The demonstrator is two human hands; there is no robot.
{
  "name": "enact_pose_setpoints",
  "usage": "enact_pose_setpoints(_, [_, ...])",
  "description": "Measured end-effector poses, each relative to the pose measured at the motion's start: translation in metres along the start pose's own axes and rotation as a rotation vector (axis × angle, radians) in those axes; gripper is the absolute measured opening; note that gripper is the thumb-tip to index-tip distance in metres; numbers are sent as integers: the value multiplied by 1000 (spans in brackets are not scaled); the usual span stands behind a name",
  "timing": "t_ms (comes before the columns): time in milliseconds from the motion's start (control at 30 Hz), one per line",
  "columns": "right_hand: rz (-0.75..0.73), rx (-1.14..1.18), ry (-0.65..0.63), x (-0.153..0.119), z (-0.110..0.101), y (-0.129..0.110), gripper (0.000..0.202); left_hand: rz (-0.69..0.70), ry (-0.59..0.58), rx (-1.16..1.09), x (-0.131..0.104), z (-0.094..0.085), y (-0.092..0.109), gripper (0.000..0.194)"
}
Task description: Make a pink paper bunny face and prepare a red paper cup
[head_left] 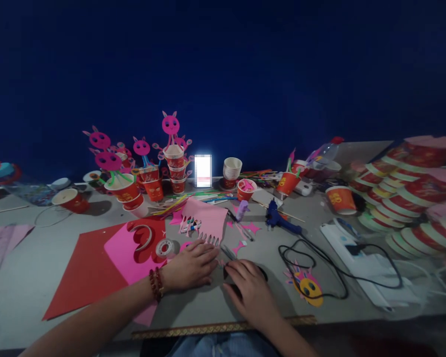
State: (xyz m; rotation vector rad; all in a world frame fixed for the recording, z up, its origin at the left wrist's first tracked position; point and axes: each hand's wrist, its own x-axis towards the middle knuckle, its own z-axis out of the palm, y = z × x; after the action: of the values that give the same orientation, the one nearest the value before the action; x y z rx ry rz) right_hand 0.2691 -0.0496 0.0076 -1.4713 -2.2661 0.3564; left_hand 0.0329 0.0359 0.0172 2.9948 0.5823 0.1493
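Worktop and hands, seen from the head. The table carries many paper containers. Largest are the cup rows at the far right, red and cream, nested in long slanting stacks. A clear bottle with a red cap leans behind them. At left, a red cup holds green stems bearing a pink figure; nearer the middle, a stack of three visible red cups is topped by another figure. An orange cup right of centre contains green and pink pieces; a low red tub is filled with pink cutouts.

The sheet, pale pink, lies at the centre of the table, just beyond the hands; its near edge is cut into scallops, and small printed shapes rest on its left side. The left hand is palm down at this edge, fingers side by side; whether it grips anything cannot be told. The right hand is closed on the scissors, whose grey blades point toward the sheet, the dark handle partly hidden by the fingers.
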Motion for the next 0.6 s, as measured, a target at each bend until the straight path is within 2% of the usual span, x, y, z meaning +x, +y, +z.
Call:
enact_pose_setpoints(233, [-23,-54,35,0,4,4,33,-50,30,19,-2,7,13,61])
enact_pose_setpoints(367, [-54,-67,91,-2,10,9,34,-37,122,23,-8,18,22,60])
enact_pose_setpoints(433, [-78,-30,120,-2,9,11,35,-47,190,15,-16,17,22,56])
enact_pose_setpoints(533, [-86,73,176,3,-2,11,28,-190,277,-7,-31,3,16,29])
enact_pose_setpoints(600, [-97,152,240,13,-18,8,22,-417,292,-2,-39,-11,8,23])
